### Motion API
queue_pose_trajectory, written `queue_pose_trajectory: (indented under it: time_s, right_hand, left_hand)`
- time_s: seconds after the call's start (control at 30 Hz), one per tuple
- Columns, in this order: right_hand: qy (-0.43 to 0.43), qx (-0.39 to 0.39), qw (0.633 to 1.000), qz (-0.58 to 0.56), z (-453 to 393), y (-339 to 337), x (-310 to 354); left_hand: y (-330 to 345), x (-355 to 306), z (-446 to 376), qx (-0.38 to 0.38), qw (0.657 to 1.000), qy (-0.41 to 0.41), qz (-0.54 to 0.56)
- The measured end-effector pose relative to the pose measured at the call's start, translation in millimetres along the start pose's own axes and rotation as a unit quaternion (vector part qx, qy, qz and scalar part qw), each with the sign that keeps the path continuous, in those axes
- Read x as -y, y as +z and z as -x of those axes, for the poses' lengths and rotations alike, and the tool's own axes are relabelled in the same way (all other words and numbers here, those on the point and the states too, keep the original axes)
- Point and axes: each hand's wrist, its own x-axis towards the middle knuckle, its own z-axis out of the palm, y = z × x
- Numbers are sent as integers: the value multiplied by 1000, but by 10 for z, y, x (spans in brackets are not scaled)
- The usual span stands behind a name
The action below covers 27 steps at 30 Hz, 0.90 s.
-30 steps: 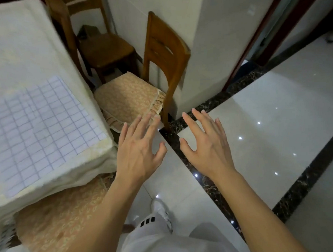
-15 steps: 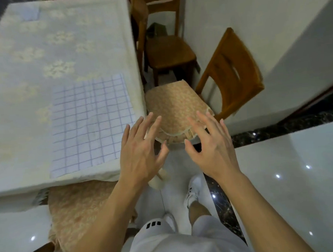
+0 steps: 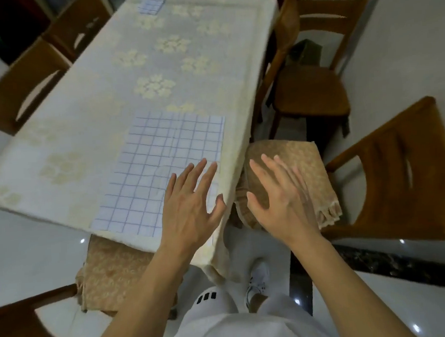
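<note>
A white cloth with a blue grid (image 3: 164, 169) lies flat on the near right part of a table (image 3: 88, 116) covered by a cream flowered tablecloth. My left hand (image 3: 190, 209) hovers with fingers spread over the cloth's near right corner and holds nothing. My right hand (image 3: 280, 198) is beside it, fingers straight and spread, above a cushioned wooden chair (image 3: 294, 174) past the table's right edge. A second small folded grid cloth (image 3: 151, 4) sits at the table's far end.
Wooden chairs stand all around: one with a beige cushion (image 3: 110, 274) tucked under the near edge, a bare-seated one (image 3: 310, 92) at the right, two (image 3: 23, 86) on the left. The floor (image 3: 403, 40) is glossy white tile with a dark marble strip (image 3: 404, 264). My legs and a white shoe (image 3: 256, 278) show below.
My view has swung left from the floor and wall to the table. Both hands stay open and spread; the left one now hangs over the grid cloth's corner.
</note>
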Motion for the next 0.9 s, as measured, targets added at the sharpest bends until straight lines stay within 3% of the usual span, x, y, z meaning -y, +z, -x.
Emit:
queue_pose_trajectory:
  time_s: [0.37, 0.63, 0.9]
  right_hand:
    - [-141, 81, 985, -57, -760, 362, 124]
    - [-219, 131, 966, -36, -816, 823, 429]
    - [-278, 204, 937, 59, -688, 1356, 763]
  left_hand:
    - [-101, 411, 74, 8, 990, -139, -26]
    - [-128, 1169, 436, 106, 984, -146, -13]
    - [-30, 2148, 555, 187, 973, -130, -23]
